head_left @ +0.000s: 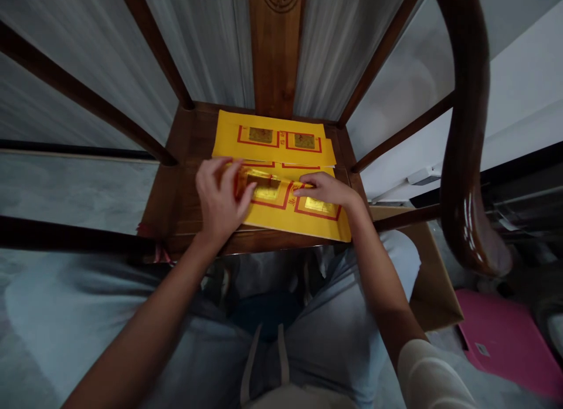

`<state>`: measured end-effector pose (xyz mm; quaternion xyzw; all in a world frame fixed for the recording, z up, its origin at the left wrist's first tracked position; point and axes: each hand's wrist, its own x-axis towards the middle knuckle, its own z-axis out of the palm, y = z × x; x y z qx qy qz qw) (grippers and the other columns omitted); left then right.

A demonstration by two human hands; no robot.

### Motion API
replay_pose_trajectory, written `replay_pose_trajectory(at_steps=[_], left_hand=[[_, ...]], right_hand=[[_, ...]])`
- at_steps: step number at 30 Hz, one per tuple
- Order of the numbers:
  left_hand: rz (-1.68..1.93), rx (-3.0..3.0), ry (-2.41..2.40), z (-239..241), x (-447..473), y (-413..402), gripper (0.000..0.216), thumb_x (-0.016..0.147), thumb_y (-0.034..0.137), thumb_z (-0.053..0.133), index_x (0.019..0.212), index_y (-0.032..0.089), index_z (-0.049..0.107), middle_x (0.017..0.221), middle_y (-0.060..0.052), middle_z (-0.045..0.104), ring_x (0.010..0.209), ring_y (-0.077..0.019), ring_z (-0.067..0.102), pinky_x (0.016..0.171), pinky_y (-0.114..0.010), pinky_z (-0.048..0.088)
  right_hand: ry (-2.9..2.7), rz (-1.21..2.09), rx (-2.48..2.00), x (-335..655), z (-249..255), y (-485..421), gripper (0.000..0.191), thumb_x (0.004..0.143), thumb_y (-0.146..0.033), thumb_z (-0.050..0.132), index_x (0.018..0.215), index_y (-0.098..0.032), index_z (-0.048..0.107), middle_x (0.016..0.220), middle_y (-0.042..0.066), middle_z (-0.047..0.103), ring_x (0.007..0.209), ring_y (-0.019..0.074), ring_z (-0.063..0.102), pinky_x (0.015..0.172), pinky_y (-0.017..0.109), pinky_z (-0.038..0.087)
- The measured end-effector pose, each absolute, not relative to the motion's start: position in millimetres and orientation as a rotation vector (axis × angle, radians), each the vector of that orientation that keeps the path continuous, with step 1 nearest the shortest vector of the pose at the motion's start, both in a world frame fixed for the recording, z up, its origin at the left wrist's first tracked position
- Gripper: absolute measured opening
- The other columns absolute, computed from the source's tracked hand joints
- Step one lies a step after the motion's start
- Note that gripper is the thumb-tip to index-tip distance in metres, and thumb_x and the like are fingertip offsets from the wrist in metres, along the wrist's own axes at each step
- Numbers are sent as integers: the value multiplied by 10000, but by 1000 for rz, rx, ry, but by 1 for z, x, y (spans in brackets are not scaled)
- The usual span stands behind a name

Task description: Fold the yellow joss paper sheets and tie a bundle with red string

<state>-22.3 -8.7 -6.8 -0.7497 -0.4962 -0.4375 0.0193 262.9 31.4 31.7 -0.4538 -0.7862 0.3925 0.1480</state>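
Yellow joss paper with red printed frames and gold foil squares lies on the wooden chair seat [176,204]. The near joss paper sheet [281,215] has its far edge curled over towards me. My left hand [220,198] closes round the left end of that curl, with fingertips behind it and the thumb in front. On the right part of the same curl, my right hand [328,189] pinches the paper between thumb and fingers. Behind lies more joss paper [229,130], flat, its two foil squares facing up. My fingers hide part of the curled edge.
The carved chair back [276,57] rises behind the paper, with a curved dark armrest [466,133] on the right. Below it stand an open cardboard box [433,280] and a pink plastic item [505,338]. My knees flank the seat's front edge.
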Motion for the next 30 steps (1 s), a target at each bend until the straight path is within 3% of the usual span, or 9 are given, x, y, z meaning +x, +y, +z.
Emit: replay_pose_trajectory(at_steps=[3, 5, 8, 12, 19, 25, 30], left_hand=[[-1726, -2090, -1640, -5, -25, -14, 816, 935, 466, 739, 1606, 252, 328, 1606, -186, 376, 1545, -370, 349, 1300, -577, 274], [-2016, -2079, -1794, -10, -19, -16, 819, 932, 551, 722, 1603, 319, 314, 1646, -156, 357, 1569, -341, 344, 1288, -550, 323], [-2519, -2340, -1971, -15, -1, -16, 697, 938, 672, 639, 1517, 348, 424, 1587, -127, 498, 1491, -321, 494, 1191, -533, 463], [-3046, -2577, -1964, -4, 15, -10, 631, 891, 773, 613, 1339, 330, 575, 1436, -75, 670, 1316, -319, 657, 1031, -502, 594], [-3152, -2446, -1947, 24, -1, 10, 496, 902, 705, 640, 1192, 303, 642, 1339, -42, 718, 1255, -304, 691, 939, -461, 653], [-3106, -2298, -1913, 30, 24, 21, 571, 757, 393, 885, 1247, 228, 641, 1362, -76, 728, 1301, -337, 664, 1104, -497, 574], [-3293, -2345, -2031, 14, 27, 34, 446, 850, 362, 745, 1258, 206, 657, 1365, -115, 728, 1324, -369, 659, 1110, -557, 578]], right_hand=[[-1909, 1220, -1254, 270, 35, 30, 540, 826, -741, 718, 758, -224, 574, 753, -27, 564, 711, 152, 526, 623, 273, 390], [-1673, 1263, -1190, 268, 37, 27, 516, 796, -733, 754, 846, -234, 635, 831, -9, 648, 787, 183, 609, 676, 290, 479], [-1446, 1266, -1116, 257, 37, 23, 565, 742, -762, 782, 980, -259, 690, 977, 18, 740, 949, 243, 693, 828, 364, 581], [-1338, 1288, -1099, 242, 32, 20, 682, 685, -803, 793, 1105, -276, 690, 1117, 29, 769, 1094, 274, 715, 951, 407, 608], [-1320, 1485, -1085, 243, 31, 13, 578, 731, -735, 816, 1045, -257, 732, 1109, 40, 796, 1044, 264, 743, 911, 391, 630], [-1223, 1705, -1120, 239, 27, 11, 440, 782, -557, 852, 1064, -233, 758, 1093, 65, 820, 983, 263, 765, 860, 394, 655], [-1168, 1697, -1125, 232, 17, 14, 456, 827, -493, 817, 1200, -256, 703, 1201, 43, 802, 1050, 251, 760, 905, 378, 653]])
